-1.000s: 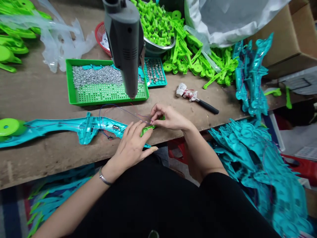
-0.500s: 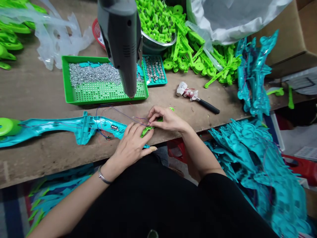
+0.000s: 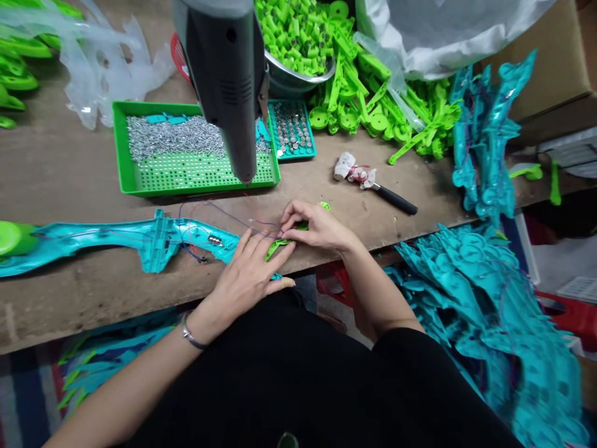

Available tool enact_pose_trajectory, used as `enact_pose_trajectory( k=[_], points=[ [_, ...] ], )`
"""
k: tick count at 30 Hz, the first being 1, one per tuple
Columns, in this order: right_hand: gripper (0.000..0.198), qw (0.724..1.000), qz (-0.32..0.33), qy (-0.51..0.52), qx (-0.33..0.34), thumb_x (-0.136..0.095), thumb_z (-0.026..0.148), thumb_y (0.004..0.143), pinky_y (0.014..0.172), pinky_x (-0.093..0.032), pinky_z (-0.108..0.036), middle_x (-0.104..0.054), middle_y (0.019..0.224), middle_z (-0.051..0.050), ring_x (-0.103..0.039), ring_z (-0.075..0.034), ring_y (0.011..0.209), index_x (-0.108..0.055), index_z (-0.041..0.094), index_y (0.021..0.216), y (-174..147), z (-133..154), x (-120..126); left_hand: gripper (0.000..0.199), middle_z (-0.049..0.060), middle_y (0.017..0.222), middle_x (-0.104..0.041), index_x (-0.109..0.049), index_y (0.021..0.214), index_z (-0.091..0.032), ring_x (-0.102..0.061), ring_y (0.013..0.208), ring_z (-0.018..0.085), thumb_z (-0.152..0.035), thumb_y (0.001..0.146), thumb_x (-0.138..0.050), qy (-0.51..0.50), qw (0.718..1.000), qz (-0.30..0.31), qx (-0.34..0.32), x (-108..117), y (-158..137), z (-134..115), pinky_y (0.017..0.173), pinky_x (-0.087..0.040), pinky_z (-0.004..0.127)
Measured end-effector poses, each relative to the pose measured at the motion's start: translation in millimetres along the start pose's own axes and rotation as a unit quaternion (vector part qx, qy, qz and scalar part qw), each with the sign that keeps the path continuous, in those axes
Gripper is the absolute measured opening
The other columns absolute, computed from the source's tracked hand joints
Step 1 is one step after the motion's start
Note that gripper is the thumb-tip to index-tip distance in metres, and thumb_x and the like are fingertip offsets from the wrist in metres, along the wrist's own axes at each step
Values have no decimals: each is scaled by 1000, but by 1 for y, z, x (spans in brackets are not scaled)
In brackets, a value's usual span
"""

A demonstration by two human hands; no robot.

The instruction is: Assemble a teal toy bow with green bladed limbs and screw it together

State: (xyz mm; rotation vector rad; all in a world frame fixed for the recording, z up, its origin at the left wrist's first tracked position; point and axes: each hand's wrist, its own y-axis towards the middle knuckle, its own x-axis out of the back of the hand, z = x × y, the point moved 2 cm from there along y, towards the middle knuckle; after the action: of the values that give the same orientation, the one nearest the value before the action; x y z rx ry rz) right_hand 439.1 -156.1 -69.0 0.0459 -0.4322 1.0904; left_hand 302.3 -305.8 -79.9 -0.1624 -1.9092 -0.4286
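Note:
A long turquoise plastic shell (image 3: 107, 232) lies hollow side up along the table's front edge. Thin red and blue wires (image 3: 217, 209) run over it, and small metal contacts (image 3: 215, 240) sit inside. My left hand (image 3: 249, 267) is laid across the shell's right end, gripping it, with the thumb stretched out at the near side. A bright green plastic piece (image 3: 276, 247) shows between my hands, partly covered. My right hand (image 3: 312, 227) pinches a thin wire over this green piece, fingertips bent together. Where exactly the wire goes under the fingertips is hidden.
A grey power screwdriver (image 3: 233, 93) hangs over a green tray (image 3: 196, 177) of screws. Behind are a small turquoise tray (image 3: 305, 152), a metal bowl (image 3: 298, 81) and green parts (image 3: 373, 118). A wrapped-head hammer (image 3: 394, 198) lies right. Turquoise shells (image 3: 485, 298) are piled lower right.
The view has shifted slightly. My left fingers have spread and straightened a little on the shell; my right hand keeps its pinch at nearly the same spot.

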Motion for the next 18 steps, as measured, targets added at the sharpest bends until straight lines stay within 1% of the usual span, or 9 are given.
enact_pose_trajectory(
  k=[3, 9, 13, 18],
  points=[
    [19, 1000, -1, 10, 0, -67, 20, 82, 83, -51, -31, -76, 87, -3, -73, -17, 87, -52, 19, 94, 0, -2, -1, 67, 20, 128, -59, -55, 139, -16, -53, 123, 36, -59, 88, -59, 0, 1000, -4, -6, 0, 0, 1, 112, -37, 60],
    [19, 1000, 6, -3, 4, -66, 17, 82, 81, -50, -30, -74, 89, -2, -73, -16, 87, -53, 19, 95, 0, -4, -1, 71, 20, 124, -61, -55, 138, -13, -55, 121, 35, -62, 87, -57, 7, 1000, -8, -7, -1, 0, 2, 112, -38, 59],
    [19, 1000, -1, -20, 0, -64, 18, 83, 83, -50, -30, -74, 88, -2, -72, -16, 87, -52, 19, 98, -1, -2, 0, 75, 22, 129, -58, -54, 139, -10, -52, 126, 36, -61, 84, -61, 1, 1000, 4, 1, 0, 1, 1, 114, -37, 58],
    [15, 1000, -12, -19, -15, -55, 16, 87, 84, -50, -31, -75, 92, -4, -71, -16, 90, -49, 19, 101, -3, 0, 1, 82, 22, 128, -57, -54, 137, -8, -52, 125, 36, -65, 78, -63, 1, 999, 28, 27, 2, 4, -1, 114, -38, 56]
  ],
)
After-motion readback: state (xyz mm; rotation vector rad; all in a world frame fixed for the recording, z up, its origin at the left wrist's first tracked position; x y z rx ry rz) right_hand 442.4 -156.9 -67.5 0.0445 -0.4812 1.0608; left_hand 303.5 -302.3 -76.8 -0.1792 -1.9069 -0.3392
